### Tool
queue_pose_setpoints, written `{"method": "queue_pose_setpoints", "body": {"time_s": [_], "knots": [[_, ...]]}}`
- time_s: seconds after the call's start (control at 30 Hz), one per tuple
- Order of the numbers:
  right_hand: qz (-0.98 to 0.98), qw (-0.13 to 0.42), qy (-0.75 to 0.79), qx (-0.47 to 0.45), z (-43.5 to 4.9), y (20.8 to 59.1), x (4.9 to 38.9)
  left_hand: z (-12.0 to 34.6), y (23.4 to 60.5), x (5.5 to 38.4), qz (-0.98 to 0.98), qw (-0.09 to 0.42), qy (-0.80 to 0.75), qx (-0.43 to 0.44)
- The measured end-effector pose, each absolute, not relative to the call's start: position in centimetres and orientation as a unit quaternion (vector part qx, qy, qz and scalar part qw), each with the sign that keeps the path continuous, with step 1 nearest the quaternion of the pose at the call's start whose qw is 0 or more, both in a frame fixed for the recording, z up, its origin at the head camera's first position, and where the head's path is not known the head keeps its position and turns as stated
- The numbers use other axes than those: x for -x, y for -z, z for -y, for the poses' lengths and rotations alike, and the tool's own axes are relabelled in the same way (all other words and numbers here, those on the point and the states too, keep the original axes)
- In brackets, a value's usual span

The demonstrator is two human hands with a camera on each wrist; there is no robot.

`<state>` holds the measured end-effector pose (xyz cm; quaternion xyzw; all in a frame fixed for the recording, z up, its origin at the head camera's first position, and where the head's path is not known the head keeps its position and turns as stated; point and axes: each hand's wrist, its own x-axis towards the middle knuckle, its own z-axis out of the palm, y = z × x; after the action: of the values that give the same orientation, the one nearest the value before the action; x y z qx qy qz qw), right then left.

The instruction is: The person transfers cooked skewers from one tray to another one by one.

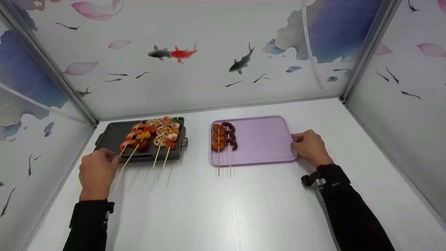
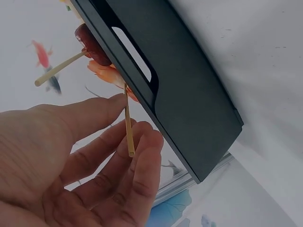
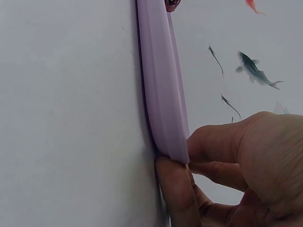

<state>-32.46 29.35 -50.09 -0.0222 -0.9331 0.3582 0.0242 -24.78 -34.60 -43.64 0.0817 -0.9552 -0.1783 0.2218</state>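
Observation:
My left hand (image 1: 98,174) pinches the bare stick end of a shrimp skewer (image 1: 127,143) at the left front of a black grill plate (image 1: 113,136). In the left wrist view, the wooden stick (image 2: 129,127) runs between thumb and fingers beside the plate's front edge. Just right of it lies another skewer with a dark red-brown piece (image 2: 92,45). My right hand (image 1: 311,147) holds the right edge of a lilac tray (image 1: 261,139). In the right wrist view, its thumb (image 3: 215,142) is against the tray's rim, with a finger at the underside.
Two skewers of lotus root slices (image 1: 161,136) and mixed pieces (image 1: 171,139) lie on the grill plate's right side, sticks overhanging the front. On the tray's left lie a skewer of orange-brown rounds (image 1: 218,137) and one of dark curled pieces (image 1: 230,136). Printed walls (image 1: 209,83) enclose the white table (image 1: 209,205).

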Motion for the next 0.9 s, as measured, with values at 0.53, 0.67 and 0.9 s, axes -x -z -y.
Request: {"method": "queue_pose_setpoints", "body": {"time_s": [0.53, 0.67, 0.9], "knots": [[0.937, 0.024, -0.348, 0.025, -29.1, 50.0, 32.5, 34.4, 43.1, 24.7, 0.965, 0.166, 0.186, -0.083], [0.937, 0.024, -0.347, 0.025, -29.1, 50.1, 32.5, 34.2, 42.7, 24.7, 0.968, 0.143, 0.189, -0.088], [0.936, 0.027, -0.351, 0.024, -29.2, 50.1, 32.5, 33.9, 42.6, 25.0, 0.968, 0.129, 0.195, -0.087]]}}
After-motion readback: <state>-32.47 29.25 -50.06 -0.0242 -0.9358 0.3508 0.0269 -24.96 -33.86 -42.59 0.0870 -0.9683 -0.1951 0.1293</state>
